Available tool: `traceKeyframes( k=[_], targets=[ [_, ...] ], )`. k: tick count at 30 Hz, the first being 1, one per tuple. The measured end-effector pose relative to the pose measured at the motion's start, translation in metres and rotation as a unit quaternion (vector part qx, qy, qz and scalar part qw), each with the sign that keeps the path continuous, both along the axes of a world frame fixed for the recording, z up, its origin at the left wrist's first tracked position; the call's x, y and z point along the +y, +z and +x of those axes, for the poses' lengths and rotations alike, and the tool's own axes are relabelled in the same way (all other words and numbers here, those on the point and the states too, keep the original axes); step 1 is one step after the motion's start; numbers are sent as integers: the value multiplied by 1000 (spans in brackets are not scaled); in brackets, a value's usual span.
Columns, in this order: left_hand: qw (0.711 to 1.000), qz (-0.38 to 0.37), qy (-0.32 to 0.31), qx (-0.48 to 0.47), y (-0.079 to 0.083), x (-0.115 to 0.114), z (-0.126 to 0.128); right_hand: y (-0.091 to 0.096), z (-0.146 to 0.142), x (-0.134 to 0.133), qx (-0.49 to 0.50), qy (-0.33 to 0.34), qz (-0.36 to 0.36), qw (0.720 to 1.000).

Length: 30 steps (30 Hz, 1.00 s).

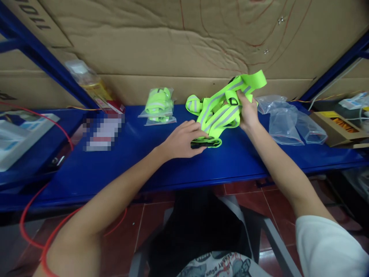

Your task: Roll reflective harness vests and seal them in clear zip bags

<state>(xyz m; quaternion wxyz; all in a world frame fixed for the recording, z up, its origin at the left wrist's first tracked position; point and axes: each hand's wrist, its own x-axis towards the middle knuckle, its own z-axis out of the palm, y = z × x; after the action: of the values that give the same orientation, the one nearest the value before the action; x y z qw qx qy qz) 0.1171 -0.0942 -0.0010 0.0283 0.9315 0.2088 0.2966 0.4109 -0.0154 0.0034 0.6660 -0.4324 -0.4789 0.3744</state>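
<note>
Head view: neon strapping (220,117) w/ grey stripes, over blue table (230,165).
L hand (184,140) pinches folded end, R hand (248,109) pinches upper loops; slack btwn could prob. tangle if either grip loosens.

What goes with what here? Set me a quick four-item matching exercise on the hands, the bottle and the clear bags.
Things:
1. bottle
2. left hand
3. clear bags
4. right hand

Places or states:
A. holding the green straps higher up
B. picture left, white-capped
C. just left of the brown box
D. at the straps' folded lower end

Pairs: 1-B, 2-D, 3-C, 4-A
</note>
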Motion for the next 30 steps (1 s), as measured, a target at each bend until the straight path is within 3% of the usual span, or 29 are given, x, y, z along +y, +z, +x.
traceKeyframes(
  k=[5, 7, 9, 13, 16, 21, 26, 30],
  targets=[
    [991, -91, -84, -58, 0, -10, 4, -3, 31, 21, 5, -80, 10, 997],
    [991, -91, -57, -85, -3, -12, 7, -5, 35, 23, -15, -69, 12, 997],
    [996, -42, -10, -83, -6, -11, 10, -8, 32, 22, -35, -43, 14, 998],
    [999, -29, 31, 5, -11, -4, 10, -11, 19, 18, -44, -11, 19, 999],
    [997, -49, 31, 59, -11, -2, 7, -5, 16, 14, -11, -26, 17, 999],
    [992, -101, -26, 78, 2, -1, 1, 18, 17, 2, 112, -81, 11, 990],
    [980, -176, -49, 79, 6, 9, -6, 31, 18, -7, 193, -41, 51, 979],
    [975, -195, -22, 101, 1, 21, -14, 30, 19, -3, 197, -35, 70, 977]
  ],
)
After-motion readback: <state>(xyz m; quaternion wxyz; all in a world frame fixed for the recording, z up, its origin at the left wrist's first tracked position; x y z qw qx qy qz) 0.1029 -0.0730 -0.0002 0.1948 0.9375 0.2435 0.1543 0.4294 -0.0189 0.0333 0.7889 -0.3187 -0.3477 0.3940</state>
